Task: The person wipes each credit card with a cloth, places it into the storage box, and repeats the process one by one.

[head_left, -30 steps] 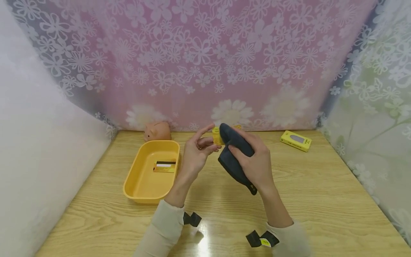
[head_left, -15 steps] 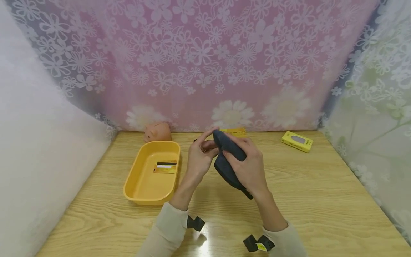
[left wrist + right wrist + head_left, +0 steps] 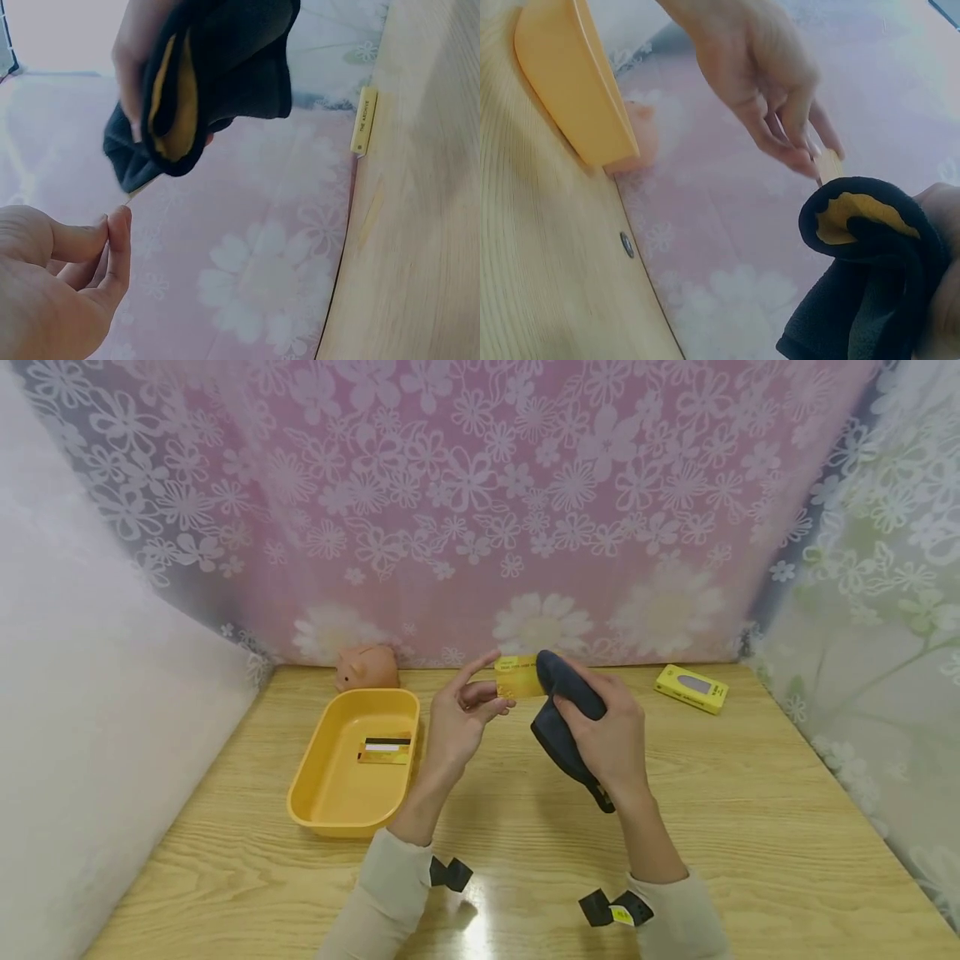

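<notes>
My left hand (image 3: 459,722) pinches the left end of a yellow bank card (image 3: 517,678), holding it up near the back of the table. My right hand (image 3: 611,739) grips a folded dark blue cloth (image 3: 568,722) with black-bound edges, wrapped over the card's right end and hiding it. A yellow inner side (image 3: 866,210) of the cloth shows in the right wrist view. In the left wrist view, thumb and fingertips (image 3: 116,225) meet at the card, seen nearly edge-on, just below the cloth.
A yellow plastic tray (image 3: 300,806) stands at the left, with another bank card (image 3: 386,756) inside, stripe side up. Behind it sits a pink piggy bank (image 3: 367,668). A yellow box (image 3: 692,688) lies at the back right. One small dark oval thing (image 3: 627,244) lies near the table's back edge.
The cloth slid left along the card up to my left fingertips, then back right, so more of the card's left part shows now. My left hand shifted slightly right and back, still pinching.
</notes>
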A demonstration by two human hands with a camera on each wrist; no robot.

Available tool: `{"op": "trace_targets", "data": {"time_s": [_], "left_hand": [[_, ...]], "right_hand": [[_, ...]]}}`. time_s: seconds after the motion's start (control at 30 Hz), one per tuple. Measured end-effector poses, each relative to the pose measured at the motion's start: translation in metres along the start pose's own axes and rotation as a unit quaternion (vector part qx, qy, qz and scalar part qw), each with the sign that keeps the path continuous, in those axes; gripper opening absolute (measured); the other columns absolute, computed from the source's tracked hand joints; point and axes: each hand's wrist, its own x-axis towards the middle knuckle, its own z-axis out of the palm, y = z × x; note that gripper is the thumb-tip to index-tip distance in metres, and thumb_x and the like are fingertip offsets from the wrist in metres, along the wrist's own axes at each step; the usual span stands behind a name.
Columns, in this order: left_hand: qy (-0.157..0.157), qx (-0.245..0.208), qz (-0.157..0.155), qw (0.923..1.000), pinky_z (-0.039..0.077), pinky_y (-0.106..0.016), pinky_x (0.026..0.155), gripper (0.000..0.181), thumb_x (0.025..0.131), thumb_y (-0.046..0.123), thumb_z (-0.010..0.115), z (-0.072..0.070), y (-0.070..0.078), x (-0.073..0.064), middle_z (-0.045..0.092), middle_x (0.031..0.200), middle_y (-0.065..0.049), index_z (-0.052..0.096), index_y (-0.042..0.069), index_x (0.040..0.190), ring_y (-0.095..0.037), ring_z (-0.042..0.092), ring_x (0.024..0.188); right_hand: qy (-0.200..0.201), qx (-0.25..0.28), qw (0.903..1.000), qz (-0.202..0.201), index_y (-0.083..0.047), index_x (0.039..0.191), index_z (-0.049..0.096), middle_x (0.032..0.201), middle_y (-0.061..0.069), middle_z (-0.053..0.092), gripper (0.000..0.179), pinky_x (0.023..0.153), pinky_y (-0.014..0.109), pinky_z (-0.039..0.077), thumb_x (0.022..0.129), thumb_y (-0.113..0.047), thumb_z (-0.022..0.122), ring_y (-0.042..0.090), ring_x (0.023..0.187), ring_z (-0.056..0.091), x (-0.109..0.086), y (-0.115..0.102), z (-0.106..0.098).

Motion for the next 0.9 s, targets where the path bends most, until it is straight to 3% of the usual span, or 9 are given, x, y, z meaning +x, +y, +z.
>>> {"op": "trace_targets", "data": {"time_s": [0.23, 0.4, 0.5, 0.67, 0.8, 0.9], "left_hand": [[0.005, -0.007, -0.014, 0.9999, 0.064, -0.037, 0.087, 0.061, 0.093, -0.004, 0.071, -0.007, 0.0, 0.002, 0.077, 0.106, -0.016, 0.063, 0.029, 0.145, -0.034, 0.076, 0.095], [-0.001, -0.023, -0.03, 0.9993, 0.064, -0.038, 0.089, 0.061, 0.094, -0.006, 0.07, -0.008, -0.001, 0.002, 0.077, 0.109, -0.016, 0.062, 0.028, 0.145, -0.04, 0.074, 0.099], [-0.002, -0.023, -0.033, 0.9992, 0.064, -0.037, 0.088, 0.061, 0.094, -0.006, 0.07, -0.007, -0.001, 0.001, 0.077, 0.109, -0.017, 0.062, 0.027, 0.145, -0.039, 0.075, 0.098], [-0.013, -0.013, -0.016, 0.9997, 0.064, -0.036, 0.086, 0.062, 0.094, -0.007, 0.07, -0.005, 0.001, 0.0, 0.077, 0.111, -0.017, 0.061, 0.024, 0.147, -0.029, 0.076, 0.092], [-0.02, 0.004, -0.002, 0.9998, 0.063, -0.035, 0.088, 0.061, 0.094, -0.008, 0.069, -0.004, 0.002, -0.001, 0.077, 0.109, -0.017, 0.061, 0.022, 0.147, -0.026, 0.076, 0.093], [-0.025, 0.014, -0.002, 0.9996, 0.063, -0.035, 0.088, 0.061, 0.095, -0.008, 0.069, -0.004, 0.002, -0.002, 0.077, 0.108, -0.017, 0.061, 0.02, 0.147, -0.029, 0.075, 0.093]], "right_hand": [[0.024, -0.023, 0.9986, 0.042, -0.025, 0.14, 0.069, 0.127, 0.02, 0.064, 0.049, 0.088, 0.061, 0.058, 0.094, -0.013, 0.078, 0.042, 0.111, 0.064, 0.004, 0.007, -0.008], [0.047, -0.008, 0.9988, 0.015, -0.024, 0.139, 0.07, 0.121, 0.02, 0.063, 0.05, 0.085, 0.06, 0.059, 0.092, -0.011, 0.079, 0.04, 0.107, 0.064, 0.003, 0.002, -0.011], [0.035, 0.014, 0.9991, -0.02, -0.027, 0.139, 0.07, 0.123, 0.016, 0.065, 0.052, 0.086, 0.056, 0.059, 0.091, -0.01, 0.082, 0.035, 0.11, 0.064, -0.001, -0.005, -0.005], [-0.024, 0.043, 0.9971, -0.058, -0.029, 0.14, 0.069, 0.122, 0.013, 0.065, 0.055, 0.086, 0.054, 0.061, 0.09, -0.01, 0.082, 0.032, 0.11, 0.065, -0.011, -0.021, 0.011], [-0.053, 0.04, 0.9956, -0.065, -0.027, 0.141, 0.068, 0.12, 0.013, 0.063, 0.055, 0.084, 0.053, 0.062, 0.091, -0.01, 0.082, 0.033, 0.107, 0.066, -0.017, -0.029, 0.023], [-0.046, 0.027, 0.9967, -0.062, -0.025, 0.14, 0.069, 0.117, 0.014, 0.063, 0.054, 0.084, 0.054, 0.063, 0.09, -0.008, 0.082, 0.034, 0.105, 0.067, -0.018, -0.028, 0.025]]}}
